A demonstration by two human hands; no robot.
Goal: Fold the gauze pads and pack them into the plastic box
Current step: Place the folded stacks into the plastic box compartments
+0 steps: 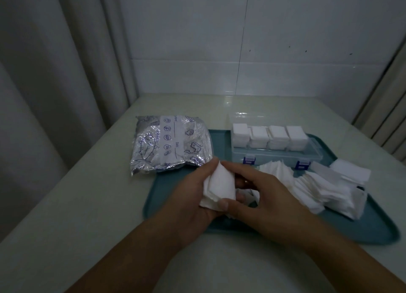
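Both hands hold one white gauze pad [219,183] above the near left part of the teal tray [175,178]. My left hand [193,196] cups it from the left and below. My right hand [259,196] pinches its right side, thumb on the lower corner. The clear plastic box [274,154] with blue latches stands open at the tray's far side, and several stacks of folded white pads fill its back row. A loose pile of unfolded gauze pads [318,187] lies on the tray's right half.
A silvery foil bag [171,145] with blue printed fish lies partly on the tray's far left corner and the pale table. A tiled wall stands behind, with curtains at the left and right edges.
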